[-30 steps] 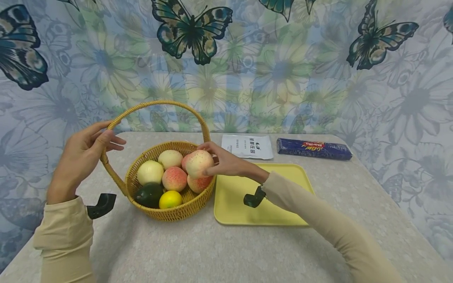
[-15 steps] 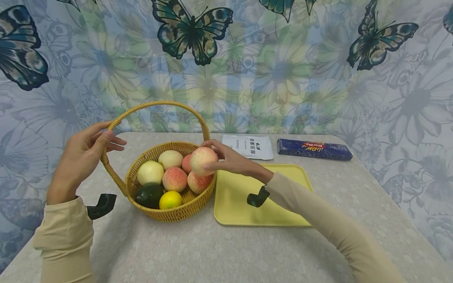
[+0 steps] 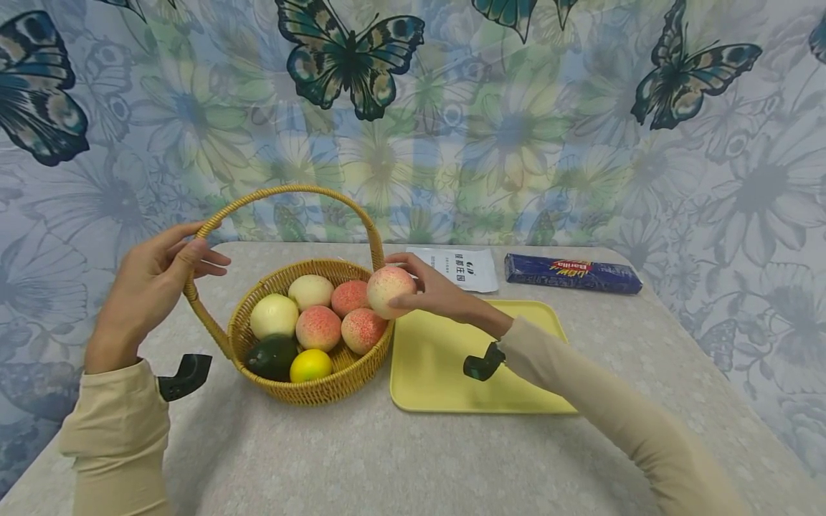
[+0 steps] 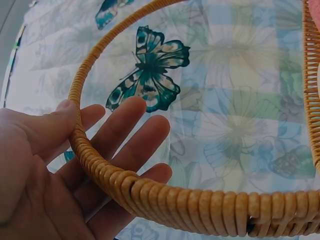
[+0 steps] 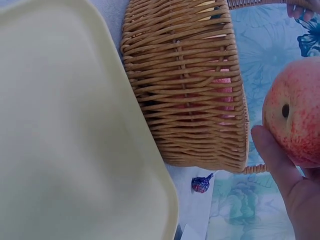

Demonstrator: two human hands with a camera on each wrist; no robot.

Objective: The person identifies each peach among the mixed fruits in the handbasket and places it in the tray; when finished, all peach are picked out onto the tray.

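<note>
Place: over the basket's (image 3: 310,387) right rim, at the near-left corner of the tray (image 3: 445,380).
Peach: a pink-and-cream peach (image 3: 390,292) is held in the air, clear of the fruit below, between basket and tray. In the right wrist view its stem pit (image 5: 285,110) faces the camera.
Right hand: the right hand (image 3: 439,294) grips the peach from its right side, thumb low in front and fingers curled over the top and back.
Key relation: the tray lies just right of the peach and below it; the peach is roundish, so no long axis matters. The right hand is the nearer one by far, since it has the fruit.
Left hand: the left hand (image 3: 151,287) holds the handle (image 3: 290,190) on its left side, thumb over the cane and fingers fairly straight behind it, well apart from the peach.
Basket: it holds two more peaches, two pale round fruits, a dark green fruit and a lemon (image 3: 310,363).
Beyond: a white packet (image 3: 461,269) and a blue box (image 3: 573,273) lie behind the tray on the table (image 3: 387,459).
Hidden: the palm side of the peach is covered by the hand; I cannot tell how far the fingertips wrap behind it. In the left wrist view the basket's contents are cut off.
</note>
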